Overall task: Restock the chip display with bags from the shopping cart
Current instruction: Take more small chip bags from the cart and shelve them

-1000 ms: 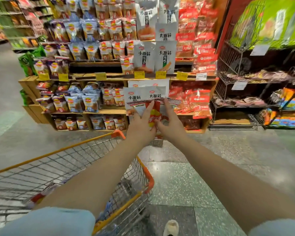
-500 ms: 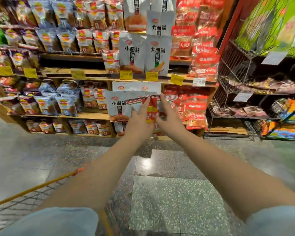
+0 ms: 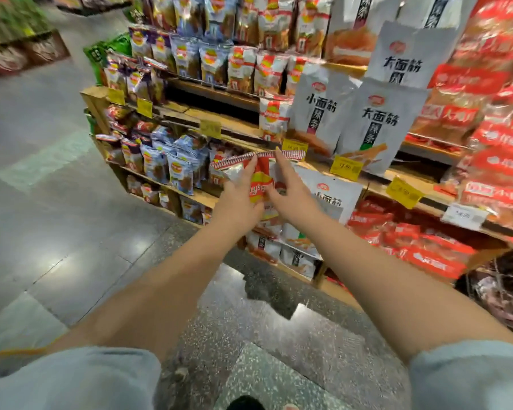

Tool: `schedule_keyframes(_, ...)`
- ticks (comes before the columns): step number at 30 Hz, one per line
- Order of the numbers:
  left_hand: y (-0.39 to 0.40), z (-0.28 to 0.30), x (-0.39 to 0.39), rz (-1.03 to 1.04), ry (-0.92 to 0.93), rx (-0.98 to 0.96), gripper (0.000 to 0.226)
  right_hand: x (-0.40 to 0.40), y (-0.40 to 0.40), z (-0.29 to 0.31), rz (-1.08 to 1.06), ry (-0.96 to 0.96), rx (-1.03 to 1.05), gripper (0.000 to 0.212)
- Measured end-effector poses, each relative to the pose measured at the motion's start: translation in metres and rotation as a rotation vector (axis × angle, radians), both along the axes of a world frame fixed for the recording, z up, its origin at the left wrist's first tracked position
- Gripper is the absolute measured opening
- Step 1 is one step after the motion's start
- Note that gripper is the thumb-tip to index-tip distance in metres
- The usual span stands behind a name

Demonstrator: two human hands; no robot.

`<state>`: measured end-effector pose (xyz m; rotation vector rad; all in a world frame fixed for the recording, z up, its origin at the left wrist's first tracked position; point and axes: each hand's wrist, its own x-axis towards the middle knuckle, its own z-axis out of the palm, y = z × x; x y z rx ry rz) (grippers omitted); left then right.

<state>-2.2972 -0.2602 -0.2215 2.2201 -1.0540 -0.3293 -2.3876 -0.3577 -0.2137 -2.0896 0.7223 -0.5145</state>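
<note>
From the head view, you hold one chip bag [image 3: 259, 184] out in front of the shelf [image 3: 208, 199], near its middle row. Your left hand [image 3: 240, 199] grips the bag's left side, fingers curled on it. Your right hand [image 3: 289, 192] holds the right side, with one finger reaching up to the bag's crimped top edge. The bag is red and white, upright, just in front of the white bags [image 3: 333, 199] on the shelf's front edge. Yellow price tags [image 3: 345, 168] line that edge.
</note>
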Motion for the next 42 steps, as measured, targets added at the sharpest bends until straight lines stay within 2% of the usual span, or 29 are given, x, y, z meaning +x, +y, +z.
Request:
schedule_keyframes(3,-0.021,0.000,0.042,0.072,-0.026,0.000,0.081,0.047,-0.028,0.003,0.065,-0.008,0.004,0.064)
schedule_keyframes(9,-0.064,-0.012,0.151,0.150,-0.005,-0.015,0.079,0.157,-0.071,-0.012,0.177,-0.032,0.161,0.066)
schedule_keyframes(15,-0.114,-0.010,0.263,0.129,0.015,-0.045,0.074,0.267,-0.116,-0.014,0.129,0.005,0.135,0.070)
schedule_keyframes(24,-0.215,-0.016,0.400,0.058,-0.034,0.068,0.076,0.393,-0.208,-0.021,0.035,0.017,0.131,0.074)
schedule_keyframes(32,-0.338,-0.043,0.508,-0.110,0.015,0.125,0.077,0.489,-0.314,-0.056,-0.129,0.056,0.160,0.074)
schedule_keyframes(42,-0.452,-0.094,0.599,-0.431,0.136,0.201,0.079,0.554,-0.396,-0.099,-0.362,0.184,0.247,0.075)
